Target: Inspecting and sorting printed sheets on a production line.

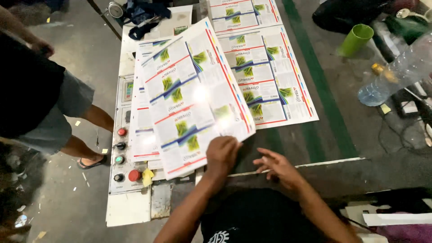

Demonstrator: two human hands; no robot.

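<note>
white-green label sheets (189, 99) on machine | more (265, 72) behind | screen (129, 90), perhaps

Two hands, left (222, 155) and right (279, 166), are in view. At least four printed sheets (193, 99) can be counted. There are four control buttons (122, 132) in a column, one green cup (355, 39) and one clear plastic bottle (396, 72).

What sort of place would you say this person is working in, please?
Probably a print shop or packaging workshop. The left hand grips a glossy printed sheet of repeated labels, more sheets lie beside it, and a control panel with coloured push buttons sits on the machine.
</note>
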